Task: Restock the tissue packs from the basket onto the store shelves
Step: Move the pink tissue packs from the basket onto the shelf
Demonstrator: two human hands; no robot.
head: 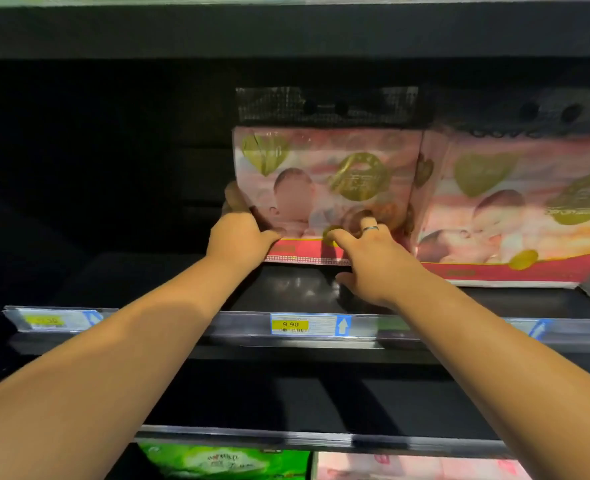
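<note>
Both bare forearms reached over the yellow price label (290, 324) on the black store shelf (286, 289); the left hand (241, 237) clasped the lower left corner of the pink plastic-wrapped tissue pack (324, 174), fingers curled round its side; the right hand (373, 258) pressed spread fingers against its front; the pack stood upright on the shelf, just beside a matching pink pack (515, 202); placing seemed nearly finished; next, probably, squaring it, letting go, fetching another.
</note>
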